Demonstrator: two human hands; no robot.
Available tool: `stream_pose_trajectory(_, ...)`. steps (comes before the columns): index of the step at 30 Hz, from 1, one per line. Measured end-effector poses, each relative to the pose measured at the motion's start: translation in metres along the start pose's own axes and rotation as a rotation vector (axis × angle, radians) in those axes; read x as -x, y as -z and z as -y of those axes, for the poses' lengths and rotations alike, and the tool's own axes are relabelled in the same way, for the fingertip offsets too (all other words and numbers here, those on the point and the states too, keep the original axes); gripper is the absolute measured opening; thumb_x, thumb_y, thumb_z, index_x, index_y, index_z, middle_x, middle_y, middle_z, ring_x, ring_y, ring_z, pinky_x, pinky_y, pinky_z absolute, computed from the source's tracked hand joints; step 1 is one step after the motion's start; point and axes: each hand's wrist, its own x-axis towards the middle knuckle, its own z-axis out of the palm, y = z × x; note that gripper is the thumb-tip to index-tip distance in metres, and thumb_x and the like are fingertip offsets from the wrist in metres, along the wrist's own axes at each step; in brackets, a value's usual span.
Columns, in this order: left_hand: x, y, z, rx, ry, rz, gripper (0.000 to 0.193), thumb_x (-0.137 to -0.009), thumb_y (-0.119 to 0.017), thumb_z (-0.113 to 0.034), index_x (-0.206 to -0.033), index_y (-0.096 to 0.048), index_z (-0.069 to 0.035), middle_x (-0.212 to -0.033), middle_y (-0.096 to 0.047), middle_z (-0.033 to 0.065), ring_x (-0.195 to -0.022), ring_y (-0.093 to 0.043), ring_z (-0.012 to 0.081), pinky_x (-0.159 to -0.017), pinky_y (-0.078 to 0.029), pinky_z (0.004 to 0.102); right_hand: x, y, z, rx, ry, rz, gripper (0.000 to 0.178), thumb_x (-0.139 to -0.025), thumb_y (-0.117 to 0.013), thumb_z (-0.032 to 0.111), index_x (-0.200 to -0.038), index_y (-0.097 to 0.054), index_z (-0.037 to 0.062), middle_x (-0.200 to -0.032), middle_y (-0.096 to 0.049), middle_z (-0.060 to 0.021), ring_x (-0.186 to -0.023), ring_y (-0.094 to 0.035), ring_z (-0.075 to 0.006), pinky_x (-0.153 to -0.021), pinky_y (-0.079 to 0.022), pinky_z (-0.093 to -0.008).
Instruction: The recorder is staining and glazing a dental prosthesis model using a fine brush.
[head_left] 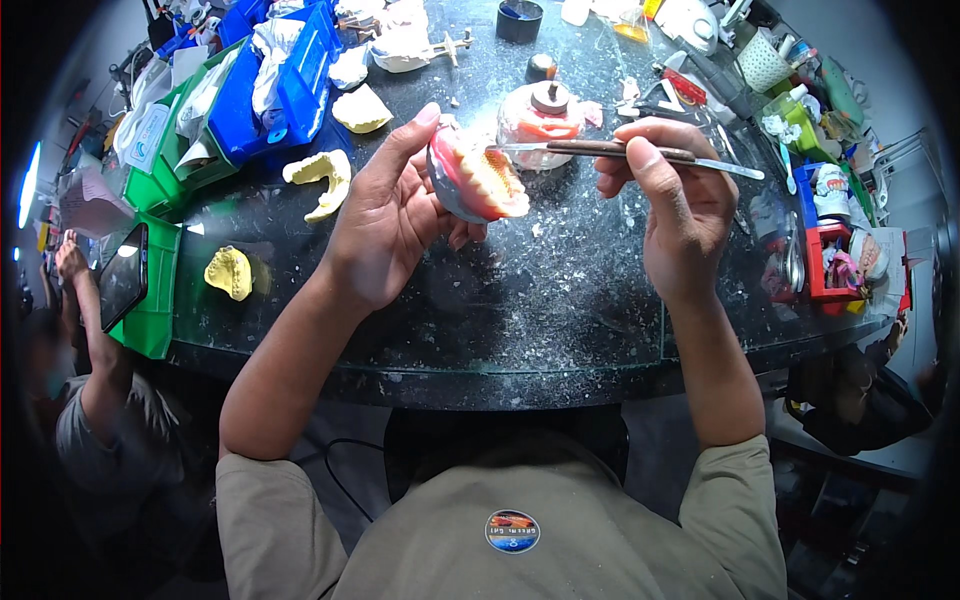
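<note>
My left hand (375,225) is closed around a denture model (478,180), a pink gum base with a row of cream teeth on a grey plaster cast. It is held tilted above the bench, teeth toward the right. Between the thumb and fingers of my right hand (688,210) is a wax knife (600,149) with a brown handle and metal ends. Its left tip reaches the teeth; whether it touches them I cannot tell. Just behind the tool stands a round glass spirit lamp (545,128) with a metal collar and something orange-pink inside.
A U-shaped cream cast (322,184) and a small yellow cast (228,274) lie left on the dark, dusty bench (560,320). Blue bins (305,75) and a green bin (150,300) with a phone (125,278) line that side. A red box (833,260) sits right. Another person (110,420) works at left.
</note>
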Motion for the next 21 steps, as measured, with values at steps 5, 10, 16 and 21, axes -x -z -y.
stream_pose_trajectory(5,0.0005,-0.0032,-0.0011,0.027,0.021,-0.024,0.046,-0.096,-0.034,-0.042,-0.107,-0.050,0.000,-0.085,-0.063,0.0102,-0.067,-0.061,0.0128,-0.060,-0.049,0.0241,0.0007,-0.0008,0.0026,0.036,0.016,0.009,0.017,-0.090,-0.052,0.008,-0.097,-0.058,-0.0050,-0.075,-0.062,-0.0120,-0.066,-0.060,-0.0149,-0.061,-0.049,-0.0265)
stream_pose_trajectory(10,0.0004,-0.0004,-0.0006,0.032,0.020,-0.024,0.046,-0.096,-0.032,-0.041,-0.108,-0.050,0.000,-0.086,-0.064,0.0108,-0.067,-0.061,0.0137,-0.061,-0.049,0.0245,0.0007,-0.0025,0.0044,0.038,0.012,0.007,0.017,-0.090,-0.052,0.008,-0.097,-0.058,-0.0052,-0.076,-0.062,-0.0120,-0.066,-0.060,-0.0149,-0.061,-0.049,-0.0262)
stream_pose_trajectory(16,-0.0005,-0.0005,-0.0001,0.044,0.026,-0.002,0.047,-0.096,-0.032,-0.041,-0.107,-0.051,0.000,-0.086,-0.064,0.0112,-0.067,-0.061,0.0149,-0.060,-0.048,0.0245,0.0012,-0.0023,0.0051,0.052,0.019,0.015,0.016,-0.089,-0.052,0.007,-0.097,-0.058,-0.0055,-0.076,-0.062,-0.0119,-0.067,-0.060,-0.0145,-0.062,-0.050,-0.0259)
stream_pose_trajectory(21,0.0001,-0.0014,-0.0009,0.038,0.030,0.004,0.047,-0.096,-0.032,-0.042,-0.107,-0.051,0.000,-0.086,-0.064,0.0116,-0.066,-0.061,0.0151,-0.059,-0.048,0.0245,0.0015,-0.0018,0.0056,0.042,0.022,0.025,0.016,-0.089,-0.052,0.006,-0.097,-0.058,-0.0058,-0.076,-0.062,-0.0120,-0.068,-0.060,-0.0145,-0.063,-0.050,-0.0260)
